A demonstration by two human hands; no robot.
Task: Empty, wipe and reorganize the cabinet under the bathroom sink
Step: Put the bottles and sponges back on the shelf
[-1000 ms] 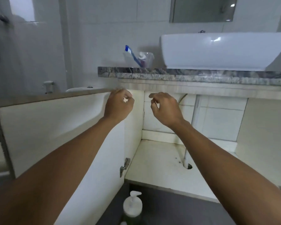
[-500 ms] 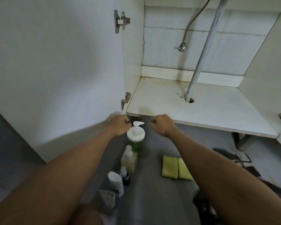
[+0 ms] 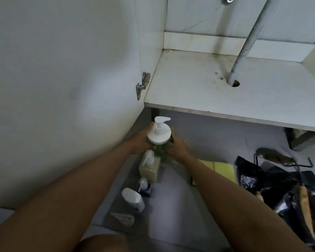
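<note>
The white open cabinet door (image 3: 62, 88) filled the left of the view, hinged at a metal hinge (image 3: 143, 84). To its right, the white, stained cabinet floor panel (image 3: 225, 91) was seen bare of bottles, with a grey ribbed drain pipe (image 3: 247, 44) passing down through a hole at the far right. Emptying was judged done; a wipe was not confirmed, dark specks being noted by the hole.

On the grey tiled floor (image 3: 198, 206), crumpled black plastic bags (image 3: 280, 188) lay at the near right, and a yellow sponge cloth (image 3: 220, 168) just beside the right forearm.

A second before, both hands had been raised empty at the cabinet's top edge. Half a second before, they had been lowered beside the pump. Now the large green-tinted pump bottle with a white lid (image 3: 158, 135), near the front left corner below the cabinet, was held from both sides: the left hand (image 3: 140, 140) wrapped round its left flank, the right hand (image 3: 176, 146) curled against its right. It could not be told whether it was lifted. Reorganizing was judged begun.

Nearer, in a row, stood a square beige pump bottle (image 3: 150, 170), a small dark pump bottle (image 3: 145, 188), a white capped tube (image 3: 133, 199) and a pale wedge-shaped object (image 3: 123, 219).
</note>
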